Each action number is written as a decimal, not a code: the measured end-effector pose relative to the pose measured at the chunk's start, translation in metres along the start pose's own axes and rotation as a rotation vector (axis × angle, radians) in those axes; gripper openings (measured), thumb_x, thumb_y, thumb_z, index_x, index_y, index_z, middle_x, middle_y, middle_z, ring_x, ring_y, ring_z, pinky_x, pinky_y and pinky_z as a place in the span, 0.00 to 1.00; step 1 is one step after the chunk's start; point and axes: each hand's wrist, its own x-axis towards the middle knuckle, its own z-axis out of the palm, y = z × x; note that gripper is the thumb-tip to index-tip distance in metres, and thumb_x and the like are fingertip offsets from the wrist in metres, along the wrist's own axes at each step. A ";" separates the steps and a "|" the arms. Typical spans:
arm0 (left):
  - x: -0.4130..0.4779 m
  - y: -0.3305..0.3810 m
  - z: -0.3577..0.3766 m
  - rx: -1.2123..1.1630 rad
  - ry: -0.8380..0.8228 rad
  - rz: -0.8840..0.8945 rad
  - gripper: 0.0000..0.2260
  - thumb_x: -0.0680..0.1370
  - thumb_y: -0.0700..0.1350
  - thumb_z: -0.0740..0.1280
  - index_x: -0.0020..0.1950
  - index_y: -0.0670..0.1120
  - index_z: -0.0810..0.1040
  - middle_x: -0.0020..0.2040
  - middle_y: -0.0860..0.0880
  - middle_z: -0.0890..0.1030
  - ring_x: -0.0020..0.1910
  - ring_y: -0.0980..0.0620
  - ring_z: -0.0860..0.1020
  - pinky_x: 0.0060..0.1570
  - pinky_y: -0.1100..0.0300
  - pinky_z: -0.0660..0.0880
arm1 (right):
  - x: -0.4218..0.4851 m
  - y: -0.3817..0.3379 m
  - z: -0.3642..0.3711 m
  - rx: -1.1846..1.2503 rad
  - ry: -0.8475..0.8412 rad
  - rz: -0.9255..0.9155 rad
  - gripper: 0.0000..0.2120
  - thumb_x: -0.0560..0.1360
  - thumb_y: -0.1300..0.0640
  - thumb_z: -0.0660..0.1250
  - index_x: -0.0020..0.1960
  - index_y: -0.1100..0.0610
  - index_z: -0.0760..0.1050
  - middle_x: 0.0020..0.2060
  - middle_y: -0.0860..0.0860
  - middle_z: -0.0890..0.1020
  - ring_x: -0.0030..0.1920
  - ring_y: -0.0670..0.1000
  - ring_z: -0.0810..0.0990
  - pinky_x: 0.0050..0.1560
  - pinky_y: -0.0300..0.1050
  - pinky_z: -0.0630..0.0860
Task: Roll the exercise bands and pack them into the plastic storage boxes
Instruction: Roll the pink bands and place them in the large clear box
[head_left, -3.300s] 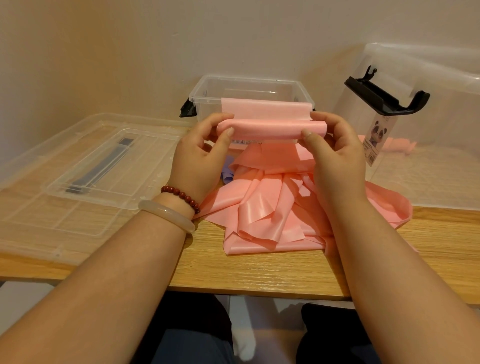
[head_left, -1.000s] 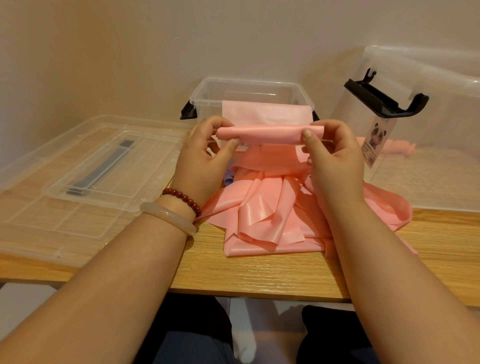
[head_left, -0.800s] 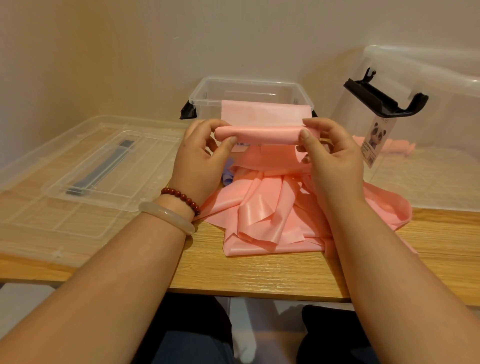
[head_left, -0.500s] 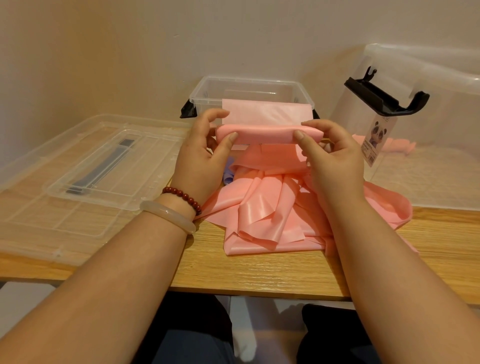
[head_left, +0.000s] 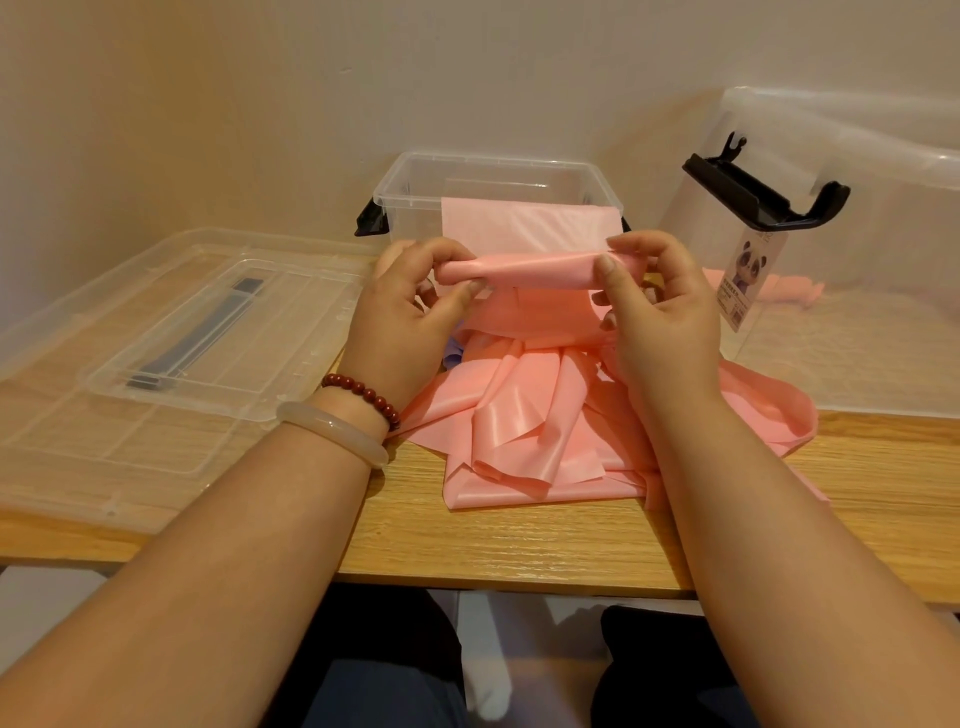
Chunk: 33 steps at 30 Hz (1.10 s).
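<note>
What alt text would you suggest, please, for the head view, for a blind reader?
A left hand and right hand pinch the ends of a partly rolled pink band above a table, its loose length heaped below. A small open box stands behind, lids lie left, a larger box right.

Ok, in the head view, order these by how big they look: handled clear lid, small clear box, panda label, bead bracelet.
1. handled clear lid, though it lies nearer
2. small clear box, partly hidden
3. panda label
4. bead bracelet
</note>
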 end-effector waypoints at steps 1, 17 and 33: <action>0.000 0.000 0.000 0.002 0.002 -0.006 0.06 0.77 0.45 0.68 0.49 0.56 0.75 0.48 0.60 0.70 0.40 0.64 0.70 0.42 0.76 0.69 | 0.001 0.001 0.000 -0.007 -0.003 -0.002 0.05 0.77 0.55 0.68 0.52 0.46 0.78 0.55 0.55 0.79 0.44 0.47 0.82 0.36 0.36 0.77; 0.000 -0.002 -0.001 0.010 0.013 0.005 0.06 0.81 0.45 0.62 0.53 0.57 0.72 0.44 0.64 0.72 0.42 0.68 0.72 0.40 0.74 0.70 | -0.003 -0.005 0.001 -0.008 -0.022 0.028 0.08 0.77 0.55 0.69 0.53 0.48 0.72 0.45 0.45 0.79 0.43 0.49 0.82 0.39 0.43 0.80; 0.001 -0.002 -0.001 -0.073 0.004 -0.059 0.07 0.79 0.45 0.65 0.56 0.55 0.73 0.46 0.60 0.74 0.44 0.61 0.73 0.42 0.73 0.72 | -0.003 -0.008 -0.002 0.049 -0.038 0.061 0.12 0.75 0.63 0.64 0.54 0.50 0.77 0.46 0.48 0.81 0.40 0.44 0.78 0.39 0.38 0.78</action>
